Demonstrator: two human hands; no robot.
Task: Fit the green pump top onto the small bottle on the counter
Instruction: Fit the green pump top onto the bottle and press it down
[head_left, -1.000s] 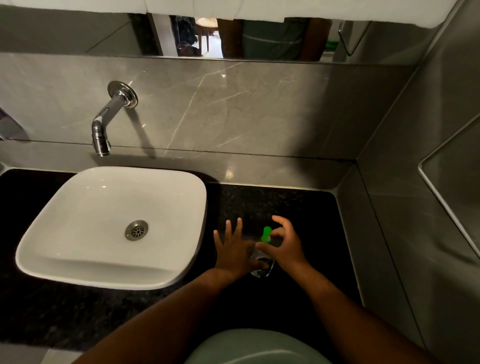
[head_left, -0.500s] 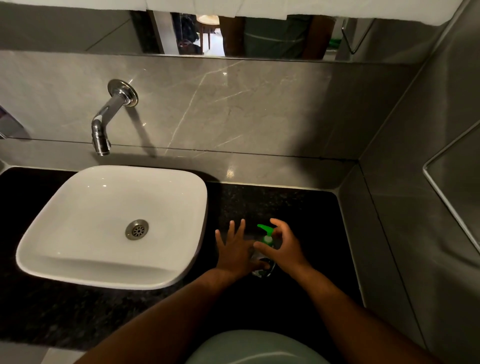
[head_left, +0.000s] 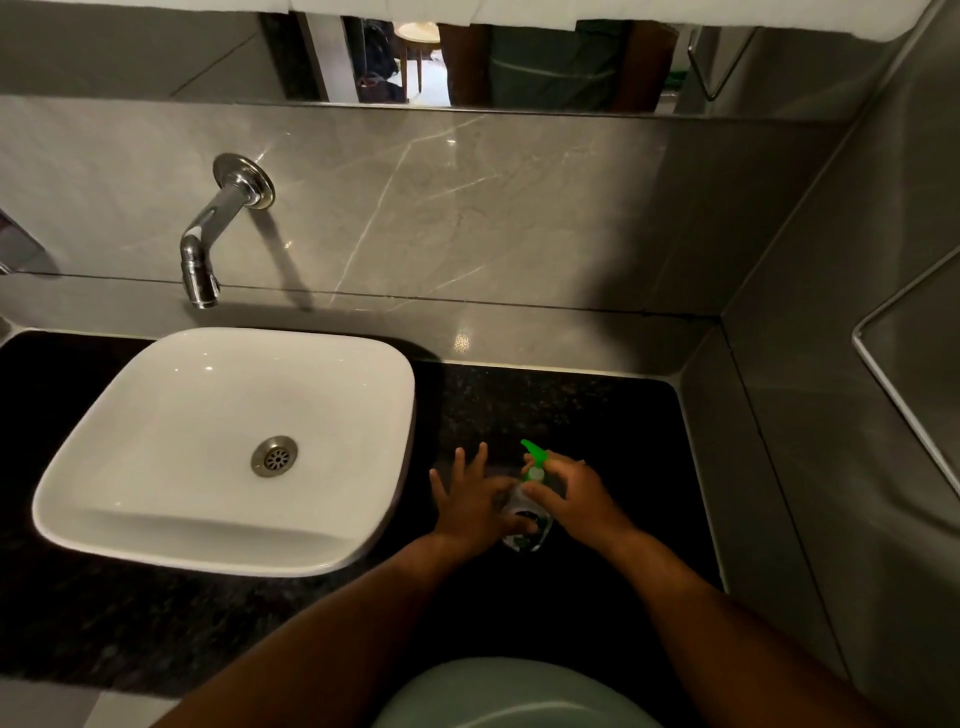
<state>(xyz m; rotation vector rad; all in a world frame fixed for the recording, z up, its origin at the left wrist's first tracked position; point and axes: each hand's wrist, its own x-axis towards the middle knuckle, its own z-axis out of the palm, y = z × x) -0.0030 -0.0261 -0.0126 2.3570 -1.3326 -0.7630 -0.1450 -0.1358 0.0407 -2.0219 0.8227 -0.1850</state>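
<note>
Standing on the black desk (head_left: 597, 410) in the lower middle of the frame, the small clear bottle (head_left: 524, 519) sits just right of the white basin (head_left: 156, 509). The green pump top (head_left: 535, 457) is at the bottle's neck, its spout pointing toward the upper left of the frame; whether it is fully seated there cannot be told.

The left hand (head_left: 475, 506) lies against the bottle's left side. Its thumb wraps across the lower part of the bottle, while the other fingers (head_left: 457, 467) are spread and stretched out over the desk, so the hold is a loose brace with the thumb. The right hand (head_left: 576, 499) comes in from the right, with curled fingers pinching the pump top at its collar, just above the bottle's shoulder. Both forearms reach up from the bottom edge of the frame.

In the basin a round metal drain (head_left: 274, 455) shows near the middle. A chrome tap (head_left: 208, 244) juts from the grey stone wall (head_left: 467, 208) in the upper left and hangs over the basin's far rim. Above the wall, along the top of the frame, runs a mirror (head_left: 519, 62). A second grey wall closes off the desk on the right side.
</note>
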